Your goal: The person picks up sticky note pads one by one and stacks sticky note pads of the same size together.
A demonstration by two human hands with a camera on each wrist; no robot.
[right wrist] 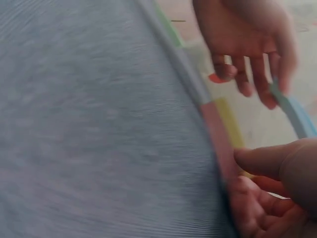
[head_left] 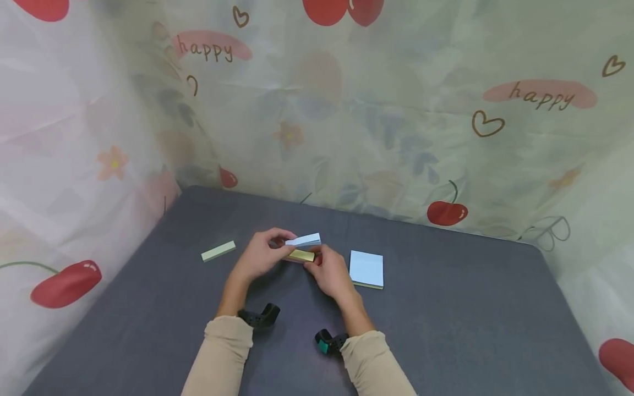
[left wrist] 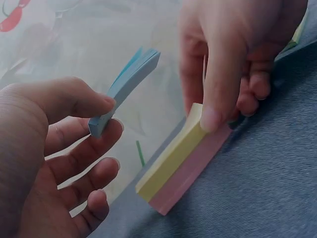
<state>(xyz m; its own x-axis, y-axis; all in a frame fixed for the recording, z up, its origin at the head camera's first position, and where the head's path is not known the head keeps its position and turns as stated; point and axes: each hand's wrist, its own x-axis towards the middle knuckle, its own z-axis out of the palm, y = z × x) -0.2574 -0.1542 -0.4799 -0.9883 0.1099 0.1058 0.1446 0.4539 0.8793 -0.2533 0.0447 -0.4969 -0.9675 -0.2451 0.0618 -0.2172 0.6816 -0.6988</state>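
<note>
My left hand (head_left: 260, 256) pinches one end of a slim light-blue sticky-note pad (left wrist: 130, 82) between thumb and fingers. Its sheets fan slightly apart at the far end, and the other fingers are spread. Just below, my right hand (head_left: 331, 270) grips one end of a yellow sticky-note pad (left wrist: 166, 166) and a pink sticky-note pad (left wrist: 184, 182), which lie flat against each other. In the head view the blue pad (head_left: 306, 240) sits above the yellow one, apart from it in the left wrist view. Fingers cover the gripped ends.
A pale green slim pad (head_left: 218, 251) lies on the grey table (head_left: 446, 313) left of the hands. To the right is a square light-blue pad (head_left: 366, 268) with a yellowish layer beneath. Patterned curtains (head_left: 346, 137) stand around the table's back and sides.
</note>
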